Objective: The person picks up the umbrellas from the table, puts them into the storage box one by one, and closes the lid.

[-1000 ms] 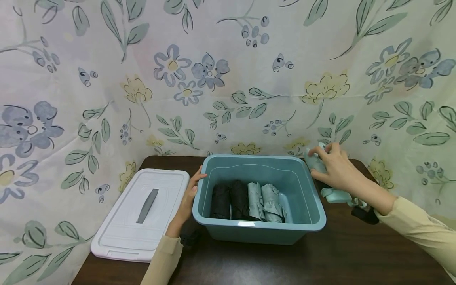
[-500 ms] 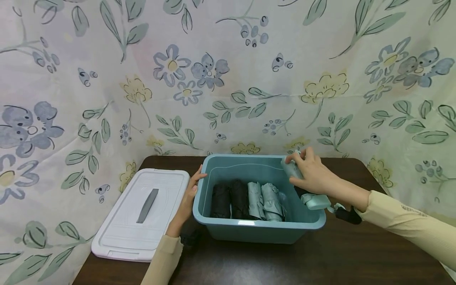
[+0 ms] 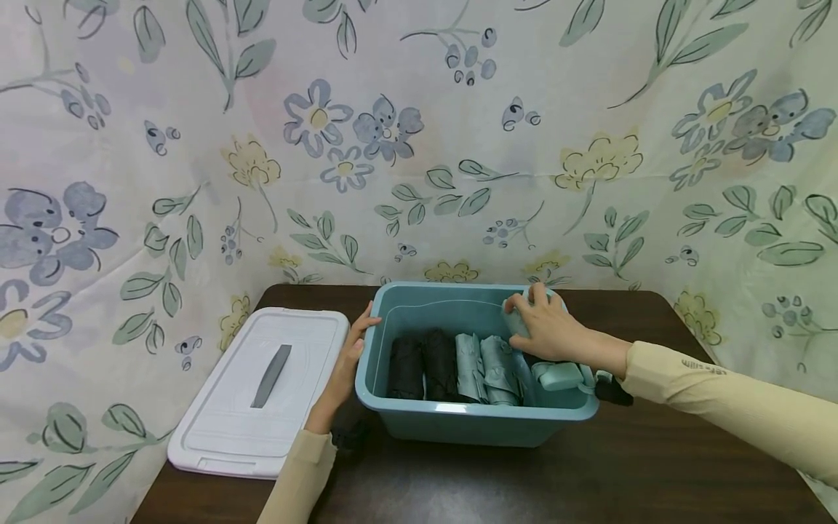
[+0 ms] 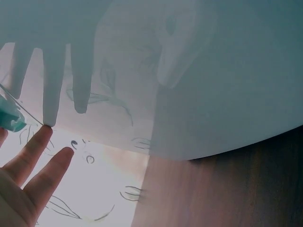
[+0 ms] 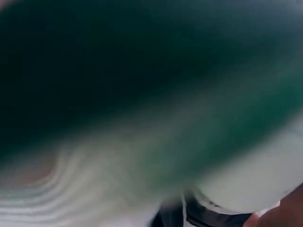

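A teal plastic storage bin (image 3: 458, 431) stands in the middle of the table. My right hand (image 3: 548, 329) is over its right part, gripping a rolled light teal folding umbrella (image 3: 515, 322); its mint handle (image 3: 559, 376) lies under my wrist, inside the rim. To the left in the bin, two black rolled umbrellas (image 3: 422, 367) and two light teal ones (image 3: 484, 370) lie side by side. My left hand (image 3: 345, 362) rests against the bin's left rim. The left wrist view has its fingers (image 4: 49, 177) extended against the bin wall (image 4: 227, 90). A blurred green surface fills most of the right wrist view.
A white lid (image 3: 262, 393) with a grey handle (image 3: 271, 376) lies flat left of the bin. The dark wooden table (image 3: 655, 458) extends to the front and right. A floral cloth (image 3: 419, 131) hangs behind the table.
My right hand has carried the light teal umbrella leftward from beyond the bin's right rim to over its inside, and lower. The left hand, bin and lid have stayed put.
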### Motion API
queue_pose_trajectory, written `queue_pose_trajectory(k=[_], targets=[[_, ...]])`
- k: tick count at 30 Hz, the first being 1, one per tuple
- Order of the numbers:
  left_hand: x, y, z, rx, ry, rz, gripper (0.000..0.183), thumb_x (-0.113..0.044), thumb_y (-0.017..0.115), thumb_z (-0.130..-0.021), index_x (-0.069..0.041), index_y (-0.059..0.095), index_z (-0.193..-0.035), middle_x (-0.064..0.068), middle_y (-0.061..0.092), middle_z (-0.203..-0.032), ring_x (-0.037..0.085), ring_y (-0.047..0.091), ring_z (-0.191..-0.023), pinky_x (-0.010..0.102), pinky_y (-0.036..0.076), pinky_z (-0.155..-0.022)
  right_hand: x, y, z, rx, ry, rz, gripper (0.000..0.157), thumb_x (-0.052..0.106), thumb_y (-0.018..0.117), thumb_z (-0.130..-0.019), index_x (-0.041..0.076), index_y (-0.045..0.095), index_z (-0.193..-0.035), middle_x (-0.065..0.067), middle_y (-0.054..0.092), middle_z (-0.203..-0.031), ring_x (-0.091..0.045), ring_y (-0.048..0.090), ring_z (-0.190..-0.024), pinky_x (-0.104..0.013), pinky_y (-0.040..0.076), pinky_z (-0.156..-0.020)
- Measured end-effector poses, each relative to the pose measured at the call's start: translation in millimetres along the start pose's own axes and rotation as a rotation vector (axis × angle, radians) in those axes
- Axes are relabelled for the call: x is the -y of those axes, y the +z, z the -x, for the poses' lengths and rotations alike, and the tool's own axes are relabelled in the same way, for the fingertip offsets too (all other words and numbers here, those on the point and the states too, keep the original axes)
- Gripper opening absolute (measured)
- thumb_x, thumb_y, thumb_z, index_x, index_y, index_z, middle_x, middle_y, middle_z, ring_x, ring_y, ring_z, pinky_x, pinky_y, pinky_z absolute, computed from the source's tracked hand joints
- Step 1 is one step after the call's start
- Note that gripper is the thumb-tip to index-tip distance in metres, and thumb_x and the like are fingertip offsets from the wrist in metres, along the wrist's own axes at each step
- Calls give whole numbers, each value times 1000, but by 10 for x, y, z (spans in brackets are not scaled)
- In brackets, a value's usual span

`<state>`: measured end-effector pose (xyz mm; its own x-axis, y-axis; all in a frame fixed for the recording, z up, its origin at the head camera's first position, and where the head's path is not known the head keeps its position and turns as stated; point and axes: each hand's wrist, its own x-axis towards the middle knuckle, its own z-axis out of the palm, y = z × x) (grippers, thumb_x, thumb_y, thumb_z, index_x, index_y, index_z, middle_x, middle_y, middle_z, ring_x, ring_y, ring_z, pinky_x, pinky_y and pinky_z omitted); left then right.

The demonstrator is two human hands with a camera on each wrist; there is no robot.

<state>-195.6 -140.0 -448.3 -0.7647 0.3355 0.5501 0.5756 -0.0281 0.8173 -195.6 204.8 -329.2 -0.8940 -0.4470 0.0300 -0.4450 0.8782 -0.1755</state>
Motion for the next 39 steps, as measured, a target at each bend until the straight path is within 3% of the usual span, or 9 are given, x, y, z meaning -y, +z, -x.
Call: queue_pose_trajectory(k=[6,16,28,39], targets=[[-135,16,-16,-3,-8,-5,43,-7,18,-95,13,29,-132,17,2,-155,39,4,-141,66,17,-101,-28,-3,-93,105,47,0,34,27,56,-88,11,40,-112,-20,26,-101,-35,32,-77,-42,29,-66],[-112,32,-1,4,5,13,43,-9,18,-96,12,29,-133,17,1,-155,39,3,-141,67,16,-101,-26,29,-260,229,131,29,37,31,55,-90,9,38,-114,-25,26,-107,-36,34,-87,-51,30,-78],[-143,14,4,4,6,-11,43,-10,19,-97,12,29,-132,15,3,-155,38,4,-141,67,17,-101,76,45,-339,297,207,56,39,33,55,-90,9,36,-115,-28,24,-116,-36,37,-79,-46,30,-74],[-129,29,-32,13,-10,6,43,-8,20,-96,11,30,-133,14,3,-155,36,4,-142,65,17,-101,59,206,-360,367,241,92,37,31,55,-91,10,36,-114,-30,25,-118,-37,38,-78,-47,33,-74]])
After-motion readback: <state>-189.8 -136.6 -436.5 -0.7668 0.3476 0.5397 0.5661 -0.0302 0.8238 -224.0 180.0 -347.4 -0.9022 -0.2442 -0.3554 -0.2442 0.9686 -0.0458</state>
